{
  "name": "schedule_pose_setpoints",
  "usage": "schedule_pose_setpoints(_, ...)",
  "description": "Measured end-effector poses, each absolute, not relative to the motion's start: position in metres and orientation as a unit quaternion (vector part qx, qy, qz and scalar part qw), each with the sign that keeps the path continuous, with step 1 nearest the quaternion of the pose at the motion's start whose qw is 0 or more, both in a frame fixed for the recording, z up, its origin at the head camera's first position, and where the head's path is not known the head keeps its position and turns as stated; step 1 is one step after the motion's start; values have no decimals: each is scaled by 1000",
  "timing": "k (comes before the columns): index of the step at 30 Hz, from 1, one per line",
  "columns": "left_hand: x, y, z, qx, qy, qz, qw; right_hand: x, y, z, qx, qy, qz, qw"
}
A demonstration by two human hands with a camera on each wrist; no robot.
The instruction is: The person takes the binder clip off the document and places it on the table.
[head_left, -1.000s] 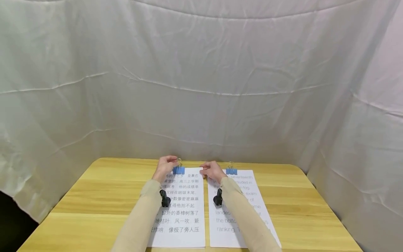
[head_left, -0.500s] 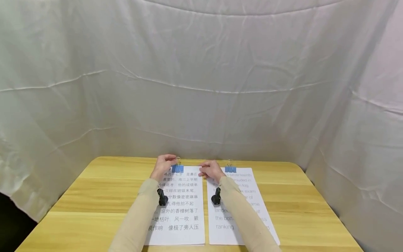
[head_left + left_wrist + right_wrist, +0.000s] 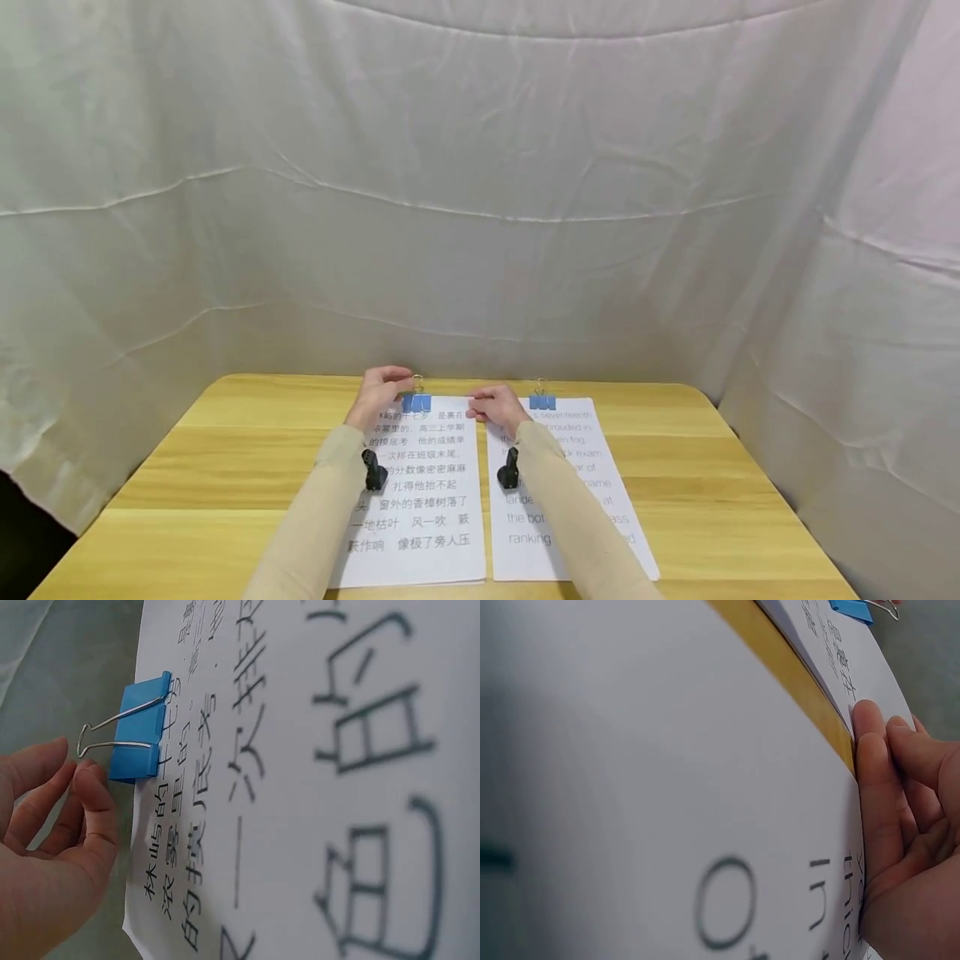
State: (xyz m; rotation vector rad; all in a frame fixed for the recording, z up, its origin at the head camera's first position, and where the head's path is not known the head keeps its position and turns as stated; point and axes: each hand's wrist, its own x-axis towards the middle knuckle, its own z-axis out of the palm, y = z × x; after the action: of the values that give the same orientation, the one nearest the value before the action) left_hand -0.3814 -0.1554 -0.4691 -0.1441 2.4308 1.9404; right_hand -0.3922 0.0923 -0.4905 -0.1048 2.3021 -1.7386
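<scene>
Blue binder clip (image 3: 141,729) wire handle pinched by left hand (image 3: 56,847), clip not yet removed; Chinese sheets (image 3: 423,492) steadied by curled right hand (image 3: 491,407).

The bench (image 3: 225,467) is honey-yellow wood with pale grain running in long planks. The left sheet (image 3: 431,533) is white, printed with rows of dark grey Chinese characters; the right sheet (image 3: 592,467) is white too, with lighter grey English words. A bright blue clip (image 3: 416,403) with silver wire loops sits on the left sheet, and a second blue clip (image 3: 542,402) of the same kind on the right one. Both sleeves (image 3: 315,525) are pale beige, each wrist bearing a small black device (image 3: 372,472). The backdrop (image 3: 480,183) is plain off-white cloth, creased.
</scene>
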Motion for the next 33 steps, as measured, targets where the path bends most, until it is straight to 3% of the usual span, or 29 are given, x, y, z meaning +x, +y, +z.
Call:
schedule_pose_setpoints(16,-383,-154,-463,-15,813,581,32,-393,97,-495,-36,781,-612,122)
schedule_pose_setpoints(33,-388,-149,-458,16,836,548,5,-391,93,-493,-8,769,-628,119)
